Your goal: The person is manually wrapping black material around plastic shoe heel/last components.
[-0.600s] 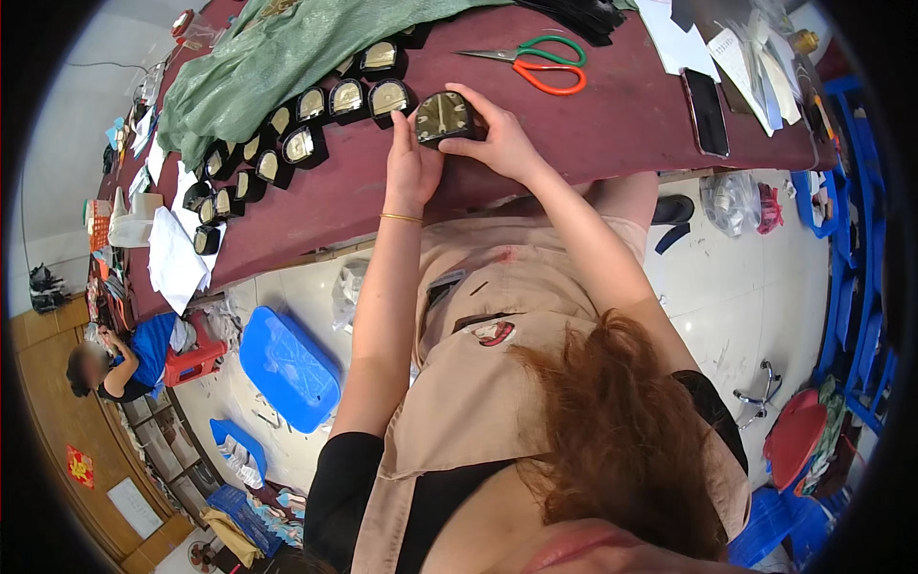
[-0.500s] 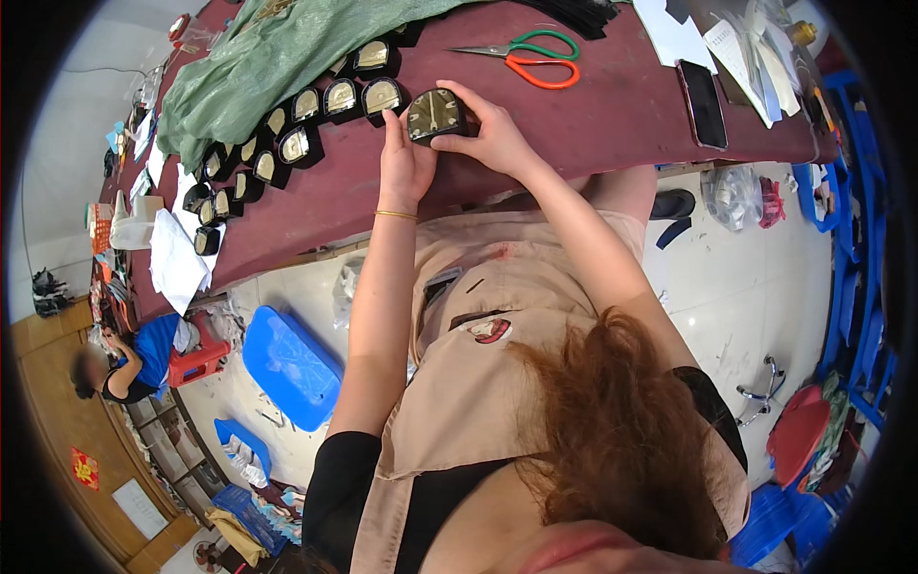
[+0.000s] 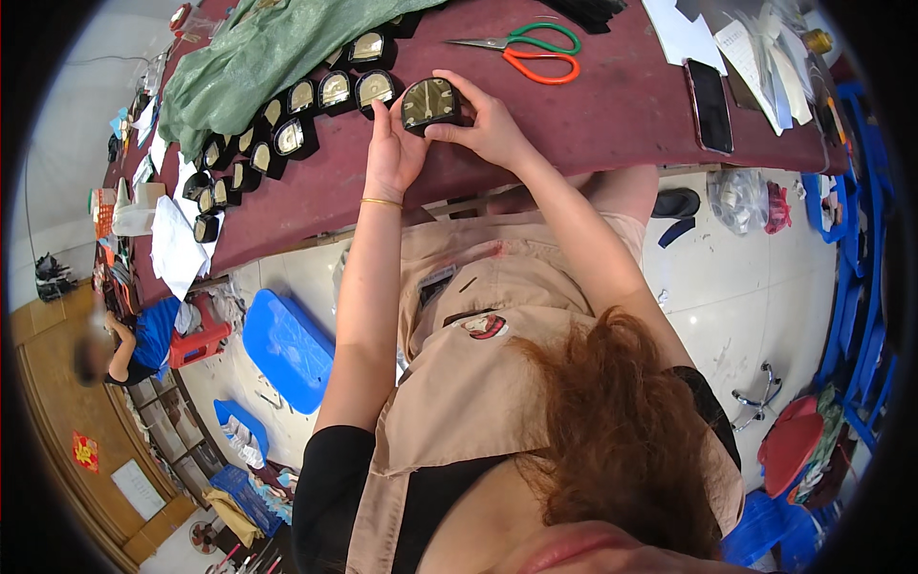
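- Above the near part of the dark red table (image 3: pixel 612 115), a dome-shaped black box (image 3: pixel 429 107) with a dull gold face is held up, that face turned toward the person.
- The right hand (image 3: pixel 492 129) is closed around the box's right side, thumb along the lower front, index finger bent over the top.
- The left hand (image 3: pixel 394 153) is at the box's lower left, thumb raised; its other fingers are partly hidden, so how far they curl, or whether they grip, I cannot tell.
- A thin gold bracelet (image 3: pixel 382 202) rings the left wrist.
- Just beyond the left thumb stands another box (image 3: pixel 375 92), one of a cluster of like boxes spreading to the left.
- A green sheet (image 3: pixel 277 62) lies behind that cluster.
- Scissors (image 3: pixel 497 43) with one green and one orange handle lie beyond the right hand.
- A phone (image 3: pixel 709 105) lies farther right, near white papers.
- White paper (image 3: pixel 177 253) lies at the table's left end.
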Available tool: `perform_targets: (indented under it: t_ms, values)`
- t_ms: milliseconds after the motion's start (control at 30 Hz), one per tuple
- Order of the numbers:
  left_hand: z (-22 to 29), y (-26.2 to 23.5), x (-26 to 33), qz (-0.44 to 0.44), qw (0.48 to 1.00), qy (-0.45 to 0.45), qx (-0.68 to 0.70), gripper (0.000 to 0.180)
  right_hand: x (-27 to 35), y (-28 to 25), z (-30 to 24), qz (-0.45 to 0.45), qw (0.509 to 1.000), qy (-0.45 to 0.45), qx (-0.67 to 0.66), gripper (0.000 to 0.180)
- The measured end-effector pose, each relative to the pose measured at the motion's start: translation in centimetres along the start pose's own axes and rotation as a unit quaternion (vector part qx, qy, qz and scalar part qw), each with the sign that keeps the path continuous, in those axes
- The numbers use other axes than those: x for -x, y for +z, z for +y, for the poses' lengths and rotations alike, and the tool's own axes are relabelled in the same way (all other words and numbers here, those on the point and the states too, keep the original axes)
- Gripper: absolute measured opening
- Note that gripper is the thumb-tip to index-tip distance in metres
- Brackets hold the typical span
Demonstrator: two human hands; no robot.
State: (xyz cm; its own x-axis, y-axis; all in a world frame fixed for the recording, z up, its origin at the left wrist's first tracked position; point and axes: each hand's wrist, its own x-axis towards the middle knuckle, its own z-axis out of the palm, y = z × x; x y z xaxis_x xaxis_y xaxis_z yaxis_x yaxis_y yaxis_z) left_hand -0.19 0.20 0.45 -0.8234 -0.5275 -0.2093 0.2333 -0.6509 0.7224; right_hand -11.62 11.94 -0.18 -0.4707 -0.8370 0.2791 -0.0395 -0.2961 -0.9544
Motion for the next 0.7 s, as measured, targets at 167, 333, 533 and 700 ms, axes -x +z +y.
perform_targets:
  t_ms: [167,333,533,700]
  values:
    - [0.0,-0.7,-0.2,-0.017,1.000,-0.009,0.012,0.068,-0.2,0.1,-0.2,-0.003,0.997,0.041,-0.061,0.075]
    - [-0.1,-0.3,-0.7,-0.034,0.999,-0.016,-0.007,0.070,-0.4,-0.5,-0.4,-0.006,0.997,0.052,-0.058,0.074]
    - [1.1,-0.4,-0.4,-0.032,0.999,0.001,-0.015,0.070,-1.2,0.5,-0.4,-0.004,0.996,0.040,-0.075,0.075]
    - [-0.4,-0.8,-0.6,-0.056,0.997,-0.014,0.053,0.062,-0.8,-0.1,-0.5,-0.009,0.997,0.042,-0.065,0.071]
